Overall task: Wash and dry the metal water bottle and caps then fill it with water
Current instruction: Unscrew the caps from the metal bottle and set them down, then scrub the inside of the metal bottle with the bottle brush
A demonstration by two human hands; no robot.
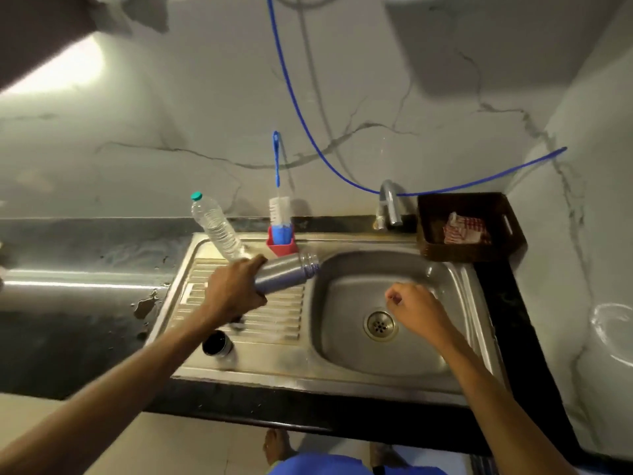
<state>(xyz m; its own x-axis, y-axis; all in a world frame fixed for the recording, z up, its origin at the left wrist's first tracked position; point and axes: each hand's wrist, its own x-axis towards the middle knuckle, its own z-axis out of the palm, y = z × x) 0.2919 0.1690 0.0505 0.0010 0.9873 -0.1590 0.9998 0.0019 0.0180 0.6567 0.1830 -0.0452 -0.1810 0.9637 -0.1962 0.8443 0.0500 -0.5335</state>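
Observation:
My left hand (230, 292) grips the base of the metal water bottle (287, 271), which lies almost level over the drainboard with its open threaded mouth pointing right, over the basin's left edge. My right hand (416, 306) hovers above the sink basin (349, 351) near the drain (381, 326), fingers curled in a loose fist with nothing visible in them. A dark round cap (217, 343) rests on the drainboard below my left forearm. A second small dark piece (237, 324) lies just under my left wrist, mostly hidden.
A clear plastic bottle (216, 228) with a green lid leans at the drainboard's back. A bottle brush (278, 214) stands in a red holder (282, 244). The tap (390, 204) rises behind the basin, a brown basket (507, 252) with a checked cloth (465, 230) to its right.

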